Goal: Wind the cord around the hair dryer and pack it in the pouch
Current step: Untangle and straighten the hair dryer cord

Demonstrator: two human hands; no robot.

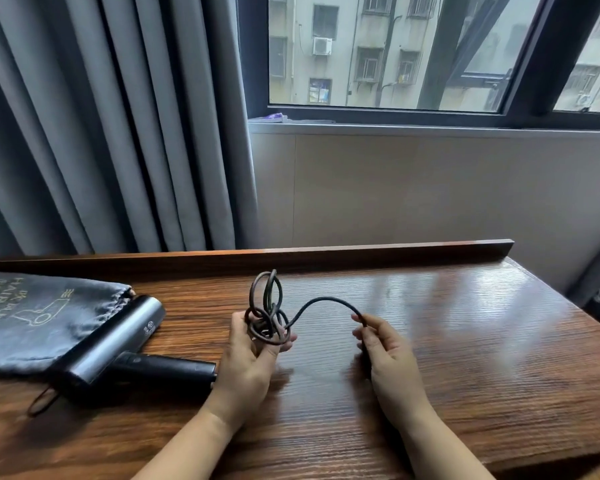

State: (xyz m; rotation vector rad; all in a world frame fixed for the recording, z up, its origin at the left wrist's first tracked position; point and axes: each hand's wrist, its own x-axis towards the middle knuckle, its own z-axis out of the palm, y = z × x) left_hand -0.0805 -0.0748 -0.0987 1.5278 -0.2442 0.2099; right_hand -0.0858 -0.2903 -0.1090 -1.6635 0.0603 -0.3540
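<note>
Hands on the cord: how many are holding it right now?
2. The left hand grips the bunched loops of the cord above the table; the right hand pinches the free stretch arching to its right.

Hair dryer (118, 344) left of both hands, on the table (465, 341).
Pouch (42, 317) lies left, partly under it; cord (271, 317) spans left hand (250, 355) to right hand (385, 348).

Left hand (248, 355) and right hand (383, 351) bare, forearms unsleeved

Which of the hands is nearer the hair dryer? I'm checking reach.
Left. The left hand is just right of the hair dryer handle's end; the right hand is farther right.
</note>
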